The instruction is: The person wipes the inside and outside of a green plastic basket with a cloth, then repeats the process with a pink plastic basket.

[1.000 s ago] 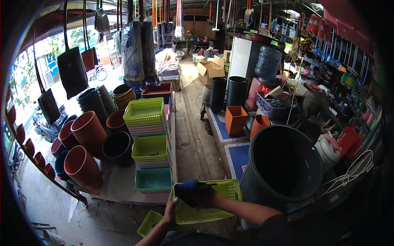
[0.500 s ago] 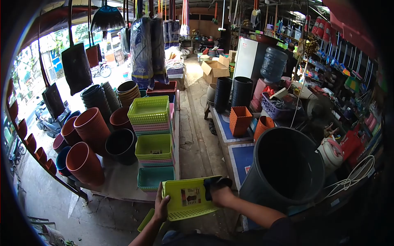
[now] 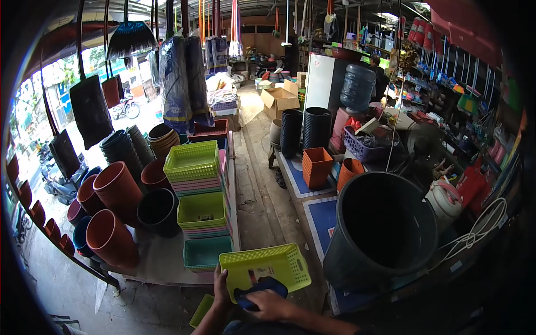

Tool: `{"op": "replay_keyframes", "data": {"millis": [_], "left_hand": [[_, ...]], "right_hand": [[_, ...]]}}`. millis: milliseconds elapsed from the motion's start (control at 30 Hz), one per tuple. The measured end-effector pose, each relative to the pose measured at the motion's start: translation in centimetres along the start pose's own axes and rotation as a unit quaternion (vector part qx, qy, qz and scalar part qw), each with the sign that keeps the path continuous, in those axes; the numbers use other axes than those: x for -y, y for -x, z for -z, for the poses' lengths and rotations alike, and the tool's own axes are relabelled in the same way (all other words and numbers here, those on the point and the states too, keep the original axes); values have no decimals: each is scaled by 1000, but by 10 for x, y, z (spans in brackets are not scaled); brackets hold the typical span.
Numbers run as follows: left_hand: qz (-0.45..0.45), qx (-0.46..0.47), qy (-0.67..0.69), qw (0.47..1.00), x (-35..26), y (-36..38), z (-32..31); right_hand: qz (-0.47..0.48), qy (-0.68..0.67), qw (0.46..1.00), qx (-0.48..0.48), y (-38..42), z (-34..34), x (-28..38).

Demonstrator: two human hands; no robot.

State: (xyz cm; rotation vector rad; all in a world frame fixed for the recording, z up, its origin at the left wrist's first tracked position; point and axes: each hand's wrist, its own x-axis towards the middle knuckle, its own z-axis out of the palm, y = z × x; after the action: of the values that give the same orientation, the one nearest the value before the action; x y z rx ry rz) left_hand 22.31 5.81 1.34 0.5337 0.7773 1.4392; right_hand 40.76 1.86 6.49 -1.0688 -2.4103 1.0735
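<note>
A yellow-green plastic basket is tilted toward me at the bottom centre. My left hand grips its left end, thumb along the rim. My right hand is closed on a dark blue cloth, which lies against the near side of the basket's inside. The cloth partly covers a printed label on the basket. Just beyond stand stacks of baskets: a teal one on top of the nearest stack, green ones behind.
Brown pots and a black pot stand on the left table. At right are a large black bin, orange pots and a water bottle. A person is in the back. Another green basket is below.
My right hand has moved the cloth left and down, from the basket's right end to its near side. The basket has tilted differently, and the view has shifted.
</note>
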Motion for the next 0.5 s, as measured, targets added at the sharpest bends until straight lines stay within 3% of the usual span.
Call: {"op": "replay_keyframes", "data": {"millis": [33,167,200,233,267,300,333,367,400,467,500], "left_hand": [[47,0,55,997,7,-4,11],[79,-36,9,996,22,-9,29],[37,-93,-179,979,18,-2,20],[-8,-146,-360,922,13,2,14],[-11,-148,-359,921,5,4,15],[-99,-58,-587,801,-6,6,21],[-177,36,-767,615,-15,6,27],[-193,128,-715,659,-21,0,30],[-192,126,-716,659,-38,-1,14],[-60,341,-756,555,-78,-3,-25],[-124,381,-727,558,-82,-8,-28]], "right_hand": [[43,110,992,-48,1,0,6],[40,169,984,-37,-4,10,-12],[45,156,986,-26,-3,15,-20],[52,144,988,-14,-2,22,-27],[55,145,988,-14,0,28,-32],[62,92,994,-13,4,34,-36],[69,38,997,-12,6,38,-40],[71,37,997,-10,6,41,-45],[75,-9,997,10,5,44,-50],[81,-54,995,31,5,50,-53],[81,-69,994,27,5,54,-53]]}}
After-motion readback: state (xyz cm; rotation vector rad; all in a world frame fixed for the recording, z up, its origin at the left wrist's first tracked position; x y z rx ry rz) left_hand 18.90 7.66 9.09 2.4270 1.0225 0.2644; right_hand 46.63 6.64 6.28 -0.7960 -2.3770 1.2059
